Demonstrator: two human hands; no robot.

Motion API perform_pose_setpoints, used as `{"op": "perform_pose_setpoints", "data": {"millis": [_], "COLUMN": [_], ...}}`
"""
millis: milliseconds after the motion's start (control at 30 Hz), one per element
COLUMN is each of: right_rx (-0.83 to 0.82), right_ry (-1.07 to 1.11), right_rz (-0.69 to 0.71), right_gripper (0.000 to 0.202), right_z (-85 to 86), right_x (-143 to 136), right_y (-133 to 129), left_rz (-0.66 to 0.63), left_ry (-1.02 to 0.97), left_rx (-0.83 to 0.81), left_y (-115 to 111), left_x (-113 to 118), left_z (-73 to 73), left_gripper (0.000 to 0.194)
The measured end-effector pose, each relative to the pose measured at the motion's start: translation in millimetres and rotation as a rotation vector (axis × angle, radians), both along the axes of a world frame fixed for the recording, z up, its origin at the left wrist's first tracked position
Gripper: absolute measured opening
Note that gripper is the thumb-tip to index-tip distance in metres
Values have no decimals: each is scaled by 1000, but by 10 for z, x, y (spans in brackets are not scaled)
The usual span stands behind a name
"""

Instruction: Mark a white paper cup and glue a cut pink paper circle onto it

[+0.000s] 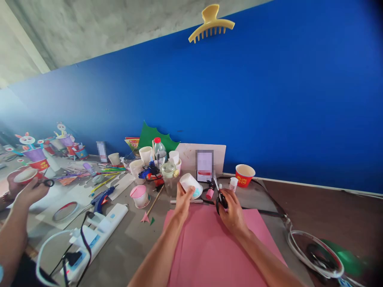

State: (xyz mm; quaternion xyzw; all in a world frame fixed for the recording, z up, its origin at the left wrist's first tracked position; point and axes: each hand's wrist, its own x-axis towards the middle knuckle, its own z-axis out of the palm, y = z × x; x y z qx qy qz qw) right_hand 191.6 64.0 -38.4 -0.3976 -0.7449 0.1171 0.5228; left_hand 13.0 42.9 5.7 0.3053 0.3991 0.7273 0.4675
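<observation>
In my left hand a white paper cup with a pale blue print lies tilted on its side, fingers wrapped round it. My right hand grips black-handled scissors, blades pointing up and away, a little right of the cup. Both hands are over the near edge of a stack of pink paper. Just beyond them stand a phone with a lit screen, a small pink bottle and a white glue bottle. A white pen lies near my left hand.
Left are a pink-lidded cup, a glass jar, a blue glue gun and a power strip with cables. A red paper bowl stands at the right. A co-worker's hands hold a cup and scissors at far left.
</observation>
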Motion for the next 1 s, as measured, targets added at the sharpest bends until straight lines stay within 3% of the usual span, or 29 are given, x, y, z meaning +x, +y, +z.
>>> {"op": "perform_pose_setpoints", "data": {"millis": [133,233,433,667,733,900,1000], "right_rx": [23,26,51,96,91,34,5], "right_ry": [-12,-26,-67,-147,-197,-340,-443], "right_rz": [6,-8,-48,-130,-131,-127,-129], "right_gripper": [39,37,40,39,40,41,36], "right_z": [34,53,53,114,161,264,294], "right_x": [-6,-20,-34,-22,-25,-14,11], "right_y": [-10,-26,-9,-11,-42,-132,-158], "left_rz": [157,154,192,412,352,18,5], "left_ry": [362,575,623,942,995,1051,1071], "left_rx": [21,39,67,92,91,-66,-133], "left_y": [-26,-39,-53,-110,-174,-319,-344], "left_x": [12,21,1,-11,-37,-256,-386], "left_z": [9,-23,-54,190,251,239,165], "left_gripper": [56,57,56,35,26,12,13]}}
